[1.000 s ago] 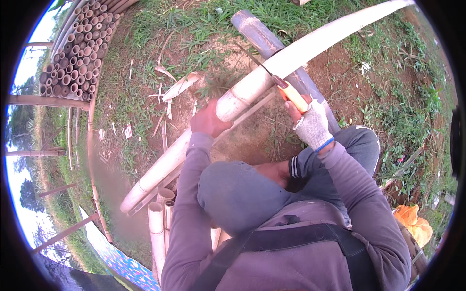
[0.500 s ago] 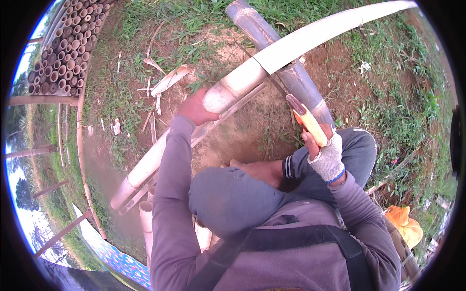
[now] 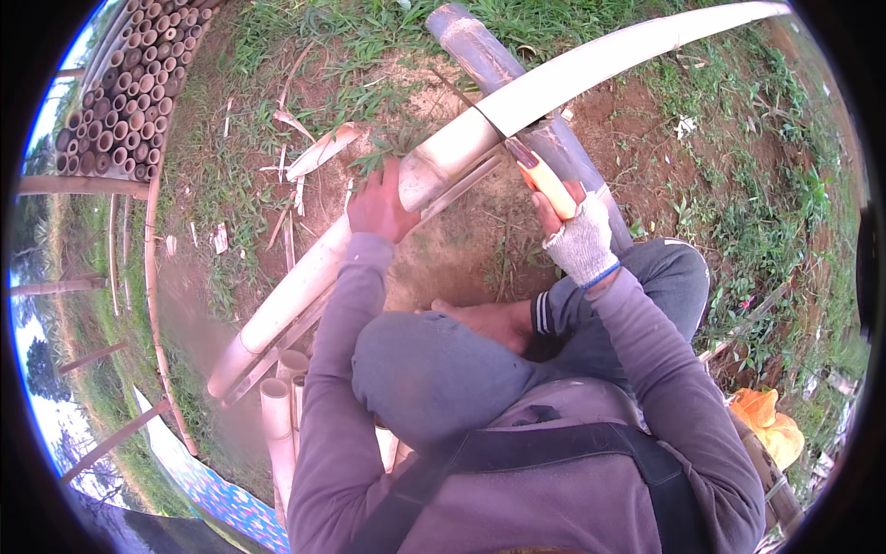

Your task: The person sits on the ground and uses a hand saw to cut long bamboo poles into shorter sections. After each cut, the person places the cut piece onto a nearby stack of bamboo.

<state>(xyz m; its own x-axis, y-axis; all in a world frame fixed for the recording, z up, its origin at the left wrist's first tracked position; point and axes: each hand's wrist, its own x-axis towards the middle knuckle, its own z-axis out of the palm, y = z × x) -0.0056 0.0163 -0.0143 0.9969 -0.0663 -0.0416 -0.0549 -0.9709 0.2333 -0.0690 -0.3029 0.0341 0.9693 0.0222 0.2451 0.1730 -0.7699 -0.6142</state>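
Observation:
A long pale bamboo pole (image 3: 449,153) lies slantwise before me, from the lower left to the far right. My left hand (image 3: 380,203), bare, is wrapped over it and presses it from above. In my right hand (image 3: 581,238), which wears a white knitted glove with blue trim and bare fingertips, is the orange handle of a handsaw (image 3: 547,187). The thin dark saw blade lies across the pole, a short way beyond my left hand, and its tip sticks out past the far side. How deep the blade sits in the bamboo I cannot tell.
Beneath the pale pole, a thick grey bamboo log (image 3: 480,51) lies crosswise. Short bamboo pieces (image 3: 276,406) stand by my left arm. Cut bamboo tubes (image 3: 120,120) are stacked at the far left. A split strip (image 3: 323,150) lies on the ground; an orange cloth (image 3: 766,425) is at right.
My right hand has pushed the saw forward and left, so its handle is now close to the pole. My left hand remains on the pole, its fingers shifted slightly.

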